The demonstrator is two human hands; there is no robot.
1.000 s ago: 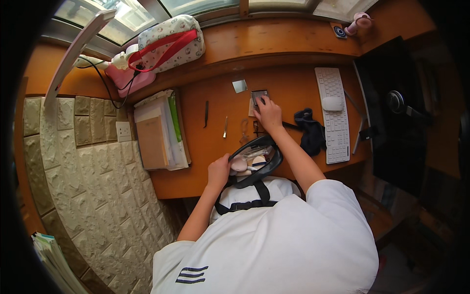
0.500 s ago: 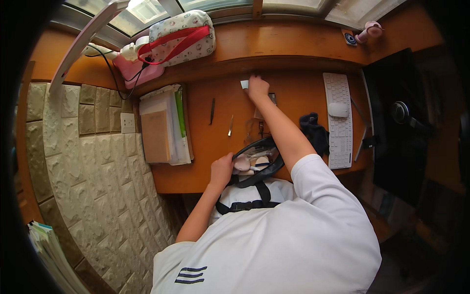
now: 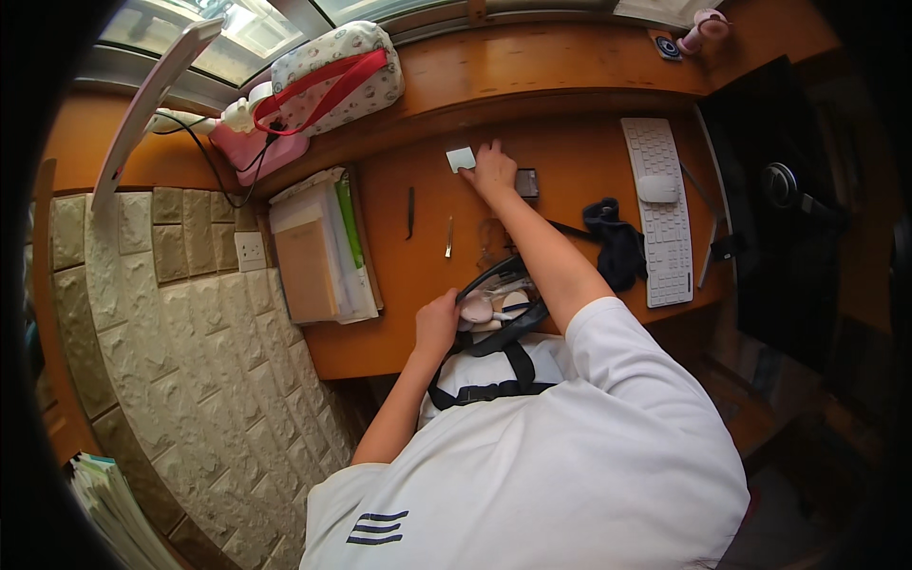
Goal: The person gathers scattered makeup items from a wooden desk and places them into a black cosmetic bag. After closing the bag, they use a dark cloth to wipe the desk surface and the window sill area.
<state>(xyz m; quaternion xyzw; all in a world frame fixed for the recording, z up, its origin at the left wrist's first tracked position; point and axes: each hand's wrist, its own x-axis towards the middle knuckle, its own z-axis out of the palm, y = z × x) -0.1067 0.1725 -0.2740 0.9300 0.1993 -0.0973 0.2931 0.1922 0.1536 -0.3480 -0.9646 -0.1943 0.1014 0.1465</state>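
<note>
My left hand (image 3: 437,321) grips the black rim of an open bag (image 3: 521,326) at the desk's near edge. Inside the bag lie a round pale pink item (image 3: 476,307) and several other small things, partly hidden. My right arm reaches over the bag to the far part of the desk. There my right hand (image 3: 494,173) has its thumb and fingers apart, the thumb at the corner of a small pale square (image 3: 460,159) lying on the wood. Just right of that hand sits a small dark flat case (image 3: 526,182).
Black tweezers (image 3: 410,213) and slim metal tweezers (image 3: 449,237) lie mid-desk. Papers and folders (image 3: 318,249) are stacked left. Dark cloth (image 3: 616,243), a white keyboard (image 3: 662,242) and a mouse (image 3: 658,189) are right. A patterned pouch (image 3: 342,76) stands on the back ledge.
My right hand has opened from its closed hold on the pale square, which now lies more exposed on the desk. My left hand keeps its grip on the bag's rim. The view has shifted slightly.
</note>
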